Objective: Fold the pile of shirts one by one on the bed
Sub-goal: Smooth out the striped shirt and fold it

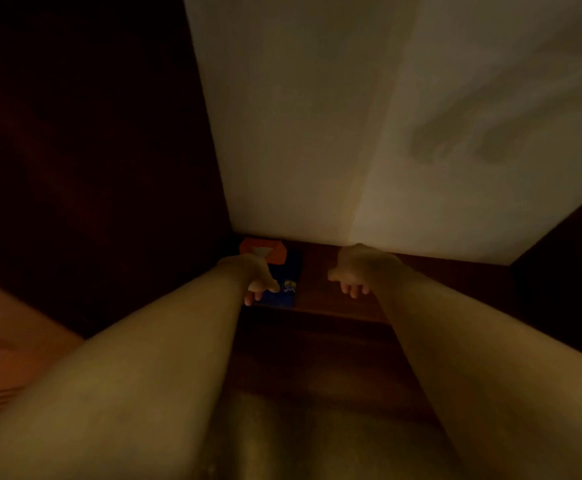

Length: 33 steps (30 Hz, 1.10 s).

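Because the room is so dim, only the broad shapes read clearly. Biggest is the pale cream wall (317,116), which fills the upper middle and right, with deep brown darkness on its left. Two bare arms reach forward from below, the left arm (144,358) and the right arm (473,358), converging toward the foot of that wall. Under them runs a dark brown wooden shelf (327,296), its back edge meeting the wall. In the lower left lies an orange-toned soft surface (2,358); I cannot tell whether it is the bed.

The right hand (358,268) hangs over the middle of the shelf, wrist up, its fingers (353,289) drooping loosely and narrowly apart, holding nothing. The left hand (251,275) hangs over the shelf's left end, its fingers (249,299) curved down at the near left edge of a dark blue flat piece (291,271) bearing a small yellow-and-white emblem. Whether they touch or pinch it I cannot tell.

That blue piece lies flat at the left end of the shelf, reaching its front edge. It may be a folded shirt, but the light is too poor to say. Behind it, against the back edge, sits a small orange box-like thing (265,252) with a pale patch.
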Available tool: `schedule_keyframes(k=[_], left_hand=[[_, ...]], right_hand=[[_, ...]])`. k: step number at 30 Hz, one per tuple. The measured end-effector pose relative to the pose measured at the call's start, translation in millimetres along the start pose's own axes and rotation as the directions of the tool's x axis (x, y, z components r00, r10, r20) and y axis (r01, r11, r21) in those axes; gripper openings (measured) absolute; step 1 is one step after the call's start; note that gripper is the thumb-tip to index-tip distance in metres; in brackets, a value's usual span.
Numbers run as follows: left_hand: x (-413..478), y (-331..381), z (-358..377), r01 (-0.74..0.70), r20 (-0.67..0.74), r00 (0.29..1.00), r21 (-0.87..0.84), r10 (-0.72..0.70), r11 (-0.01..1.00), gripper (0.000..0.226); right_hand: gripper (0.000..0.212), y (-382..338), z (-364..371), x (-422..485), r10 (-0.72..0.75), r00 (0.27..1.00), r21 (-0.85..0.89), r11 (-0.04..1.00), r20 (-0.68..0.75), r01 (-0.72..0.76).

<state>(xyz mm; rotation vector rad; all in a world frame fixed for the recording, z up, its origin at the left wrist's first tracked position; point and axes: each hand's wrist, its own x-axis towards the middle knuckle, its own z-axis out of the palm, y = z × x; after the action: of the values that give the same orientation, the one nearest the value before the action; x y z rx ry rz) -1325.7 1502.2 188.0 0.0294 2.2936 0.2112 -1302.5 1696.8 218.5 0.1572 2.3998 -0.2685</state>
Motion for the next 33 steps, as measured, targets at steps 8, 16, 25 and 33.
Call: schedule_keyframes(k=[8,16,25,33], left_hand=[[-121,-74,44,0.123,0.017,0.992,-0.194,-0.122,0.973,0.047],[-242,-252,117,0.366,0.085,0.922,-0.508,-0.378,0.779,0.049],[-443,-431,288,0.531,0.173,0.697,-0.776,-0.695,0.34,0.05],[-618,-469,486,0.53,0.432,0.495,-0.837,-0.754,-0.132,0.037]], right_hand=[[0.029,-62,49,-85,-0.144,0.989,-0.168,0.975,0.025,0.146],[0.029,-221,138,-152,-0.417,0.902,-0.282,0.858,0.11,0.43],[0.034,-425,311,-283,-0.711,0.633,-0.488,0.453,0.307,0.746],[0.031,-501,486,-452,-0.737,0.325,-0.514,-0.034,0.592,0.857]])
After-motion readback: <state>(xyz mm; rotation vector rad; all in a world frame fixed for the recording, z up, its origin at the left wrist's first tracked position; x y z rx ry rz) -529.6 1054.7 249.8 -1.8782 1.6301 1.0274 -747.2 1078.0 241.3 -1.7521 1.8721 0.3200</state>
